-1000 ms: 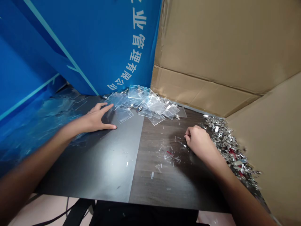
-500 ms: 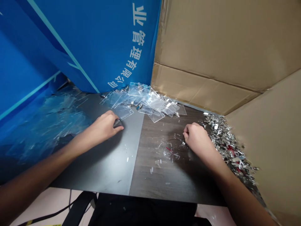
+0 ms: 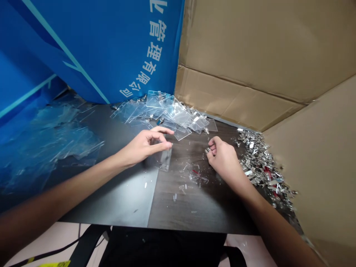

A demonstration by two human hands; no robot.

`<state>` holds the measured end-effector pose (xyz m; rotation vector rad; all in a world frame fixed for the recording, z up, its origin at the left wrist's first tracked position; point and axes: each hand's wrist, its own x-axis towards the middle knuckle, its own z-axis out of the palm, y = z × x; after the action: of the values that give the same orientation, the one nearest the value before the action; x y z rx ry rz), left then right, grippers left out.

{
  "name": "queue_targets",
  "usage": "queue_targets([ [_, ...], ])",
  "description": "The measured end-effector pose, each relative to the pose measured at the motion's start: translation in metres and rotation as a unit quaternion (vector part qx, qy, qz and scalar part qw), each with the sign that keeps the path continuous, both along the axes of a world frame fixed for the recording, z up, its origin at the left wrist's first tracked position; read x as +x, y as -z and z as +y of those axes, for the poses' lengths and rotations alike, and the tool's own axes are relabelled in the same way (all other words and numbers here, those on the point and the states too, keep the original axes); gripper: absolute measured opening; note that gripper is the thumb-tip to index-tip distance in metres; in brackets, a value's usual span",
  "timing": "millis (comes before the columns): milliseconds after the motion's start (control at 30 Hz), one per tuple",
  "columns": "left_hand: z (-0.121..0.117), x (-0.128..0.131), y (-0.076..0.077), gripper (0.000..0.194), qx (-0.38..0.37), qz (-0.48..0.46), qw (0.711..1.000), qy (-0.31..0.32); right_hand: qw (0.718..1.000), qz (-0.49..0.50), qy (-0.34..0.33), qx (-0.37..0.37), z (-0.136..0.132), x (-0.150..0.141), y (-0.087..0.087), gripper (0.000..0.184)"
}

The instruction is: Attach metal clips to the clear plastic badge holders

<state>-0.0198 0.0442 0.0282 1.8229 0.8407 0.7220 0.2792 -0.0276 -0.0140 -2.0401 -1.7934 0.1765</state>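
My left hand [image 3: 148, 145] pinches a clear plastic badge holder [image 3: 164, 159] by its upper edge, and the sleeve hangs below my thumb. Across from it, my right hand [image 3: 222, 152] is closed on a small metal clip [image 3: 207, 150] that pokes out at the fingertips. The two hands are apart, with dark tabletop between them. Behind them lies a heap of clear badge holders [image 3: 178, 115], with metal clips showing among them. To the right of my right hand spreads a pile of loose metal clips [image 3: 257, 155].
More clear sleeves [image 3: 63, 133] cover the table's left side. Small transparent strips and a red bit [image 3: 195, 172] lie scattered on the wood-grain tabletop [image 3: 178, 218]. A blue printed sheet [image 3: 111, 44] and cardboard panels [image 3: 244, 48] wall the back and right.
My left hand has moved right and lifted the badge holder off the table. My right hand has come slightly left and away from the clip pile, a clip now showing in its fingers.
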Motion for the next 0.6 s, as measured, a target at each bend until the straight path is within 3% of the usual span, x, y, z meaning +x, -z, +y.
queue_targets([
  [133,-0.011,0.004,0.012,0.043,0.028,-0.014,0.998,-0.050,0.999,0.039,-0.022,0.026,-0.003,-0.005,-0.005,0.037],
  [267,-0.021,0.006,0.023,0.033,0.031,-0.037,0.995,-0.089,0.986,0.116,-0.119,-0.002,-0.012,-0.018,-0.013,0.042],
  [367,-0.027,0.005,0.029,0.028,-0.037,-0.076,0.994,-0.073,0.979,0.130,-0.159,-0.019,-0.018,-0.027,-0.012,0.040],
  [500,-0.030,0.000,0.027,0.045,-0.153,-0.055,0.986,-0.021,0.984,0.098,-0.145,0.017,-0.018,-0.030,-0.003,0.036],
  [600,-0.031,-0.003,0.023,0.065,-0.222,-0.104,0.969,0.042,0.988,0.068,-0.130,0.043,-0.014,-0.026,0.003,0.033],
])
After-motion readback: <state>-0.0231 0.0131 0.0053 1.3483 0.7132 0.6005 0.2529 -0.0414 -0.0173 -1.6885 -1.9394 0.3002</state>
